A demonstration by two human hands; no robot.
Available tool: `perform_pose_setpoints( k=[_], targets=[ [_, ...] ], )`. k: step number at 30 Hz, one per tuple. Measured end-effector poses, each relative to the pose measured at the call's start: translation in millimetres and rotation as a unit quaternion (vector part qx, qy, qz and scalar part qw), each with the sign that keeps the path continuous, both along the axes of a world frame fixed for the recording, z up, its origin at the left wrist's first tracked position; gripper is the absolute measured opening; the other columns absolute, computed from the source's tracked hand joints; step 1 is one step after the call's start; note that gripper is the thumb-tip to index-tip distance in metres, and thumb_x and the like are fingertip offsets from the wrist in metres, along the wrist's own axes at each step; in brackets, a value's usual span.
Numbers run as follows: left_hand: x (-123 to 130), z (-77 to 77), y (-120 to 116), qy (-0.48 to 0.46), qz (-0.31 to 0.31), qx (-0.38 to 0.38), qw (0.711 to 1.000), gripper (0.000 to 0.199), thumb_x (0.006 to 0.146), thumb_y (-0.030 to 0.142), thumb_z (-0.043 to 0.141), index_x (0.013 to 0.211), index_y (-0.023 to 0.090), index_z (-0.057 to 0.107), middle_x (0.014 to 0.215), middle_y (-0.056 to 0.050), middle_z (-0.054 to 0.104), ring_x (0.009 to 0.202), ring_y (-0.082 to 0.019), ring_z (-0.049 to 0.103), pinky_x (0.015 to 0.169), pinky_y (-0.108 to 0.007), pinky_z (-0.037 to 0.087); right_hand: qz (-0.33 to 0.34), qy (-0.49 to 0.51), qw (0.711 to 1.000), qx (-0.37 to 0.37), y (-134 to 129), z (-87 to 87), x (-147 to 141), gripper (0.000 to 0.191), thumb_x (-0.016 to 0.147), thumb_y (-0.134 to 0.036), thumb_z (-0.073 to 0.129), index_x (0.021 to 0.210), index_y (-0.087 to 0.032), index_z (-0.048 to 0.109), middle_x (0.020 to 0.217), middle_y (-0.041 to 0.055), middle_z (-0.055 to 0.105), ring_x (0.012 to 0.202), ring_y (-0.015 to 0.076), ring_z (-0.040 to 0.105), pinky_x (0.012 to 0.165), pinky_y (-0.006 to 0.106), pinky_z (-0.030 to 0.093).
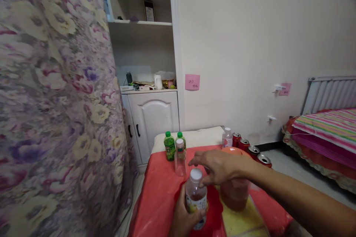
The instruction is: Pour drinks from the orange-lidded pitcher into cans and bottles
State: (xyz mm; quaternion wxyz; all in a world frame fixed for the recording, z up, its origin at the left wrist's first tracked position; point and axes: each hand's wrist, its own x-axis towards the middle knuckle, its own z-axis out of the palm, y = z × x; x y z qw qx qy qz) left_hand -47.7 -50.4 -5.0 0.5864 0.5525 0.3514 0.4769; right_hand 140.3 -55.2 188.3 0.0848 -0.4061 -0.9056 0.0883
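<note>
A clear bottle [197, 204] with a white cap and a printed label stands upright in my left hand [183, 216], whose fingers wrap round its lower part. My right hand [215, 164] reaches in from the right beside the bottle's cap, palm down, with its fingers apart and nothing between them. Under the bottle lies a red tray [215, 202]. Just beyond my hands stands an empty-looking clear bottle [180, 163]. Partly hidden below my right forearm is a container of brownish liquid [235, 194] with an orange top [235, 150].
Two green bottles [169, 147] stand at the back left of the red-covered table [155, 189]. Several red cans [244, 144] and a clear bottle [227, 139] line the back right. A yellow cloth [239, 222] lies at the front. A floral curtain [61, 100] hangs on the left.
</note>
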Motion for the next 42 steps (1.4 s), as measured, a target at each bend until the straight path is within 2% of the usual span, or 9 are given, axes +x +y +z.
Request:
perform_pose_setpoints(
  k=[3,6,11,15,19,24,31,39,42],
  targets=[
    [1,-2.8,2,0.0,-0.004,-0.005,1.0,0.078,0.055,0.02,0.079,0.128,0.015,0.052,0.122,-0.015,0.073,0.108,-0.036,0.07,0.088,-0.038,0.058,0.015,-0.012,1.0,0.001,-1,-1.0,-2,0.036,0.084,-0.018,0.065,0.12,-0.019,0.068,0.117,0.0107,0.07,0.091,0.024,0.068,0.075,0.031,0.049],
    [1,-5.1,3,-0.009,-0.008,-0.019,1.0,0.081,0.054,0.022,0.081,0.13,0.016,0.051,0.122,-0.015,0.073,0.107,-0.035,0.071,0.087,-0.038,0.059,-0.009,-0.014,1.0,0.005,1,-5.0,-3,0.028,0.085,-0.028,0.067,0.111,-0.017,0.071,0.103,0.0091,0.073,0.085,0.0243,0.068,0.071,0.031,0.048],
    [0,-1.3,2,-0.02,-0.004,0.001,1.0,0.079,0.052,0.025,0.084,0.126,0.016,0.055,0.123,-0.016,0.073,0.111,-0.037,0.069,0.091,-0.039,0.058,0.004,0.005,1.0,0.019,2,-8.4,-2,0.047,0.086,-0.037,0.068,0.128,-0.015,0.064,0.121,0.0142,0.07,0.093,0.0266,0.069,0.076,0.033,0.049],
    [0,-1.9,4,-0.014,-0.006,0.0,1.0,0.079,0.055,0.027,0.087,0.127,0.017,0.055,0.121,-0.015,0.075,0.109,-0.035,0.071,0.089,-0.038,0.058,0.001,-0.014,1.0,0.024,-3,-5.3,-7,0.032,0.086,-0.024,0.062,0.116,-0.018,0.069,0.113,0.0108,0.073,0.09,0.025,0.069,0.073,0.032,0.047],
    [0,-7.8,9,-0.01,0.001,0.0,1.0,0.085,0.052,0.036,0.089,0.128,0.017,0.056,0.117,-0.015,0.076,0.107,-0.035,0.072,0.088,-0.037,0.059,-0.026,-0.023,0.999,0.021,-6,-3.5,-10,0.029,0.086,-0.033,0.066,0.109,-0.016,0.071,0.107,0.0119,0.075,0.09,0.0268,0.069,0.07,0.031,0.046],
    [-3,-7.8,11,0.013,0.027,-0.01,1.0,0.086,0.048,0.034,0.091,0.127,0.018,0.061,0.115,-0.015,0.078,0.106,-0.037,0.073,0.087,-0.039,0.06,-0.007,-0.001,0.999,0.036,-3,-12.2,-6,0.051,0.086,-0.037,0.067,0.133,-0.019,0.06,0.12,0.0127,0.071,0.095,0.028,0.069,0.072,0.033,0.046],
    [-8,-18.5,19,0.015,0.033,0.0,0.999,0.081,0.05,0.025,0.087,0.126,0.017,0.059,0.116,-0.015,0.078,0.11,-0.038,0.072,0.09,-0.04,0.06,-0.022,-0.016,0.999,0.025,-3,-13.6,-13,0.028,0.088,-0.031,0.063,0.114,-0.02,0.068,0.111,0.0103,0.07,0.09,0.0252,0.068,0.066,0.03,0.043],
    [-6,-24.9,20,0.016,0.076,0.0,0.997,0.083,0.049,0.028,0.086,0.127,0.017,0.057,0.121,-0.016,0.076,0.112,-0.038,0.072,0.093,-0.04,0.059,-0.035,-0.015,0.999,0.023,-10,-2.2,-17,0.044,0.087,-0.033,0.062,0.13,-0.023,0.061,0.117,0.0105,0.07,0.089,0.0261,0.068,0.062,0.031,0.041],
    [-3,-22.3,17,0.006,0.063,-0.008,0.998,0.082,0.052,0.03,0.084,0.128,0.018,0.055,0.11,-0.014,0.079,0.104,-0.036,0.075,0.087,-0.038,0.061,-0.04,-0.03,0.999,0.01,-9,0.8,-19,0.037,0.087,-0.035,0.062,0.122,-0.022,0.065,0.115,0.0103,0.071,0.089,0.0258,0.069,0.061,0.03,0.04]
  ],
)
